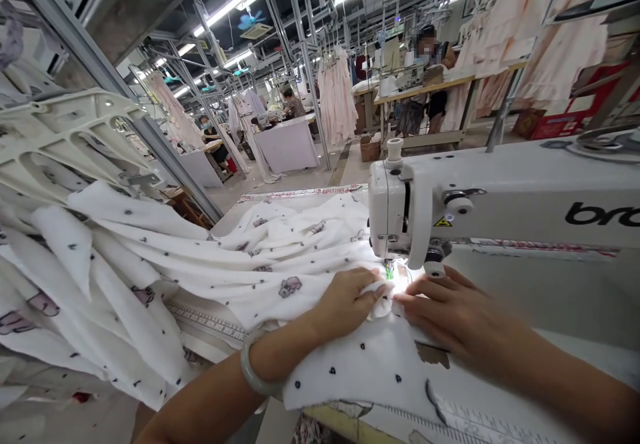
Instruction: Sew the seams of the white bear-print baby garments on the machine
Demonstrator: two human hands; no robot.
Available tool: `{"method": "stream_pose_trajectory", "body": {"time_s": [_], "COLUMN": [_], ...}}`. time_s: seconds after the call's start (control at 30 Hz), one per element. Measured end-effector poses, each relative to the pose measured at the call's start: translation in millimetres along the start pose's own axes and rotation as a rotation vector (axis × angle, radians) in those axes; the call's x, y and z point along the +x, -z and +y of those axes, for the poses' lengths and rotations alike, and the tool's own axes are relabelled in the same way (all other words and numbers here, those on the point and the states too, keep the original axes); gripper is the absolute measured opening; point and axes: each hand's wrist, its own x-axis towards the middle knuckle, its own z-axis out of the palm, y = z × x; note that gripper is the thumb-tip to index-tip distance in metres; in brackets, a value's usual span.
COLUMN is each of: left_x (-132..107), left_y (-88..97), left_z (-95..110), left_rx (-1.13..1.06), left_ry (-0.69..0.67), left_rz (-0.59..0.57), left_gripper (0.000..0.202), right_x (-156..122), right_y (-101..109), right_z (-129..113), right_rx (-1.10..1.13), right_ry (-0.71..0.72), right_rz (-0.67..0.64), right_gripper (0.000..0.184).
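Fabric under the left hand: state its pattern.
The fabric is white with small dark marks and larger mauve figures, best seen in the head view.

The left hand (pixel 350 303) is pinching white printed fabric (pixel 265 257) beside the sewing machine (pixel 505 191), and the right hand (pixel 453 307) is touching the fabric.

Cut-off black lettering "bro" (pixel 602 215) and yellow warning triangle (pixel 443 222) on white sewing machine (pixel 520 181).

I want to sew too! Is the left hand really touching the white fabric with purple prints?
Touching. The head view shows the left hand pinching a bunched fold of the white, purple-printed fabric.
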Motion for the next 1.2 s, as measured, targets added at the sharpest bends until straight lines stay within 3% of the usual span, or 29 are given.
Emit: {"method": "stream_pose_trajectory", "body": {"time_s": [0.13,0.4,0.63,0.77,1.0,1.2], "left_x": [-1.8,-11.5,-14.1,-16.1,-12.4,-10.2], "left_y": [-2.6,-10.4,-7.9,-8.1,-5.1,-6.6], "left_z": [2.2,2.3,6.0,7.1,8.4,7.8], "left_rx": [0.029,0.546,0.563,0.463,0.12,0.142], "left_ry": [-0.062,-0.299,-0.369,-0.303,0.009,0.028], "left_rz": [0.046,-0.037,-0.055,-0.062,-0.012,-0.023], "left_gripper": [0.021,0.009,0.017,0.024,0.031,0.027], "right_x": [0.3,-2.0,-3.7,-2.9,-2.0,-0.3], "right_y": [1.1,0.0,-0.5,1.4,6.1,5.4], "right_z": [-4.0,-2.6,1.9,0.7,-11.5,-15.7], "right_rx": [-0.005,0.003,-0.002,0.01,0.042,0.1], "right_ry": [-0.007,0.002,-0.012,-0.008,-0.023,0.004], "right_rz": [-0.041,-0.059,-0.108,-0.092,-0.043,-0.141], "right_gripper": [0.028,0.028,0.026,0.027,0.025,0.027]}}
